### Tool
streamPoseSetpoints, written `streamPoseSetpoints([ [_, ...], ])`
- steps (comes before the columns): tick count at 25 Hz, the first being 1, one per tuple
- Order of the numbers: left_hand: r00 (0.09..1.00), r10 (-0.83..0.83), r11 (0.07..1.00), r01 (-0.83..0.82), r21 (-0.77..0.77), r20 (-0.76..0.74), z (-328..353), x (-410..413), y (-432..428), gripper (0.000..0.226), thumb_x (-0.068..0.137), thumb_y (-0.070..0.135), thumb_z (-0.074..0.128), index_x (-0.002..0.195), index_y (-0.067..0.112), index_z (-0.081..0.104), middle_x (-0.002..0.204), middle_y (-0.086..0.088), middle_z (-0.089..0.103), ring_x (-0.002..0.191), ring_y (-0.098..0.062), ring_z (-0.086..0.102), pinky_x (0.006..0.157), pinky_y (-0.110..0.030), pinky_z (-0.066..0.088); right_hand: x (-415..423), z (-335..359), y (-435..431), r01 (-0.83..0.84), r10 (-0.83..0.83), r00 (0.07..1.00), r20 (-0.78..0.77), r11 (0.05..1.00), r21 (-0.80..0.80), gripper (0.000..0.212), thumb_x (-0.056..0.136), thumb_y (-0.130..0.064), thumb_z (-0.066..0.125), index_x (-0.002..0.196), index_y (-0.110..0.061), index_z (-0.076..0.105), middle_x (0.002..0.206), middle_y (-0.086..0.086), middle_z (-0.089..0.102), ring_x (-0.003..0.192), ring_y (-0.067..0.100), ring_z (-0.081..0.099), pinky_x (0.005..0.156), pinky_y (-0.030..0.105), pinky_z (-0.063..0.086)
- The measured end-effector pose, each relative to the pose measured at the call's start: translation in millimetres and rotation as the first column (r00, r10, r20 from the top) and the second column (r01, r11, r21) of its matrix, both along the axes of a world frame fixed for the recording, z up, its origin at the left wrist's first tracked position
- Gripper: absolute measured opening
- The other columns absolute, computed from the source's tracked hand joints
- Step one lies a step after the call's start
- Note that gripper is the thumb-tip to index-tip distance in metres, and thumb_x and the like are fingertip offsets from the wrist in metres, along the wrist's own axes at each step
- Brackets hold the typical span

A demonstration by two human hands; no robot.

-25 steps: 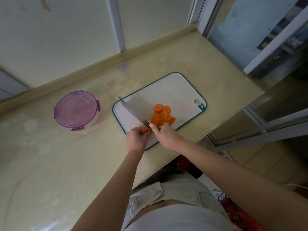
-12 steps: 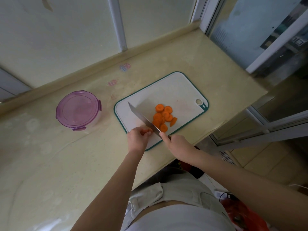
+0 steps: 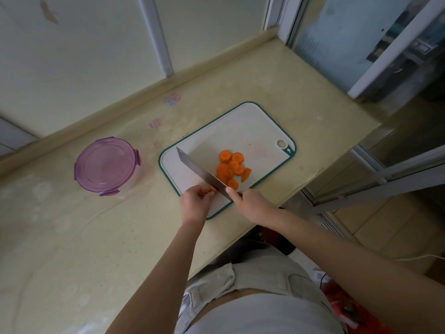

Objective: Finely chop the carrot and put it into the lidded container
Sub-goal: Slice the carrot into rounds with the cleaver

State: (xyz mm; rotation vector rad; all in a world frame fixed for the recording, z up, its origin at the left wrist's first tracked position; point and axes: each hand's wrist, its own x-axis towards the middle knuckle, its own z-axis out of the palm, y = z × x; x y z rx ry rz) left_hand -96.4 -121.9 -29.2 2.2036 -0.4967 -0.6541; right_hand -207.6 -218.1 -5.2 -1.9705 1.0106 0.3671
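Right hand [image 3: 252, 204] grips knife [image 3: 202, 173]; left hand [image 3: 195, 203] curled beside it, whether holding anything unclear. Carrot slices [image 3: 231, 168] heaped on board [image 3: 243, 124] just right of knife, nearer right hand; knife runs diagonally away-left.

Your carrot slices [image 3: 230, 168]: round orange coins, roughly ten, overlapping in a loose pile on the near-right part of the cutting board [image 3: 250, 126]. Not finely chopped yet, all whole rounds. One piece at the pile's right edge sits tilted. The knife [image 3: 199, 171] runs just along the pile's left side. Your lidded container [image 3: 107, 165]: round, clear body, translucent purple clip lid on. It stands upright on the counter [image 3: 72, 237], left of the board and apart from it.
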Motion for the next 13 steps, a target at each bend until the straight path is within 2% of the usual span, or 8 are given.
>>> streamPoseSetpoints([
  [2, 1.000, -0.004, 1.000, 0.004, -0.024, 0.005, -1, -1, 1, 0.007, 0.084, 0.009, 0.066, 0.087, 0.013, 0.070, 0.079, 0.006, 0.062, 0.075, -0.007, 0.055, 0.064, -0.005, 0.038, 0, 4, -8, 0.024, -0.025, 0.999, 0.024, 0.999, 0.042, 0.060, 0.097, -0.057, 0.027, 0.055, -0.014, 0.031, 0.053, 0.003, 0.038, 0.050, 0.017, 0.039, 0.053, 0.031, 0.032],
  [4, 1.000, -0.003, 0.999, 0.004, -0.054, 0.007, -5, -2, 3, 0.008, 0.084, 0.009, 0.066, 0.087, 0.014, 0.070, 0.083, 0.005, 0.064, 0.077, -0.006, 0.057, 0.072, -0.010, 0.043, -1, 6, -9, 0.034, -0.035, 0.998, 0.043, 0.999, 0.032, 0.060, 0.097, -0.056, 0.028, 0.055, -0.014, 0.029, 0.052, 0.003, 0.037, 0.049, 0.017, 0.038, 0.052, 0.031, 0.031],
  [9, 1.000, -0.005, 0.997, 0.006, -0.073, 0.025, -9, -4, 5, 0.009, 0.084, 0.009, 0.066, 0.089, 0.014, 0.070, 0.085, 0.005, 0.064, 0.075, -0.002, 0.056, 0.067, -0.003, 0.040, -7, 6, 0, 0.047, -0.049, 0.994, 0.100, 0.999, 0.022, 0.059, 0.097, -0.054, 0.031, 0.055, -0.012, 0.031, 0.053, 0.003, 0.037, 0.050, 0.015, 0.039, 0.053, 0.029, 0.032],
  [13, 0.999, 0.002, 0.999, 0.000, -0.035, 0.047, -13, -4, 4, 0.008, 0.084, 0.011, 0.066, 0.091, 0.011, 0.071, 0.087, -0.001, 0.065, 0.079, -0.012, 0.058, 0.071, -0.015, 0.042, -11, 11, 3, 0.029, -0.031, 0.991, 0.129, 0.999, 0.018, 0.059, 0.098, -0.052, 0.031, 0.055, -0.011, 0.034, 0.053, 0.003, 0.040, 0.051, 0.014, 0.041, 0.055, 0.028, 0.034],
])
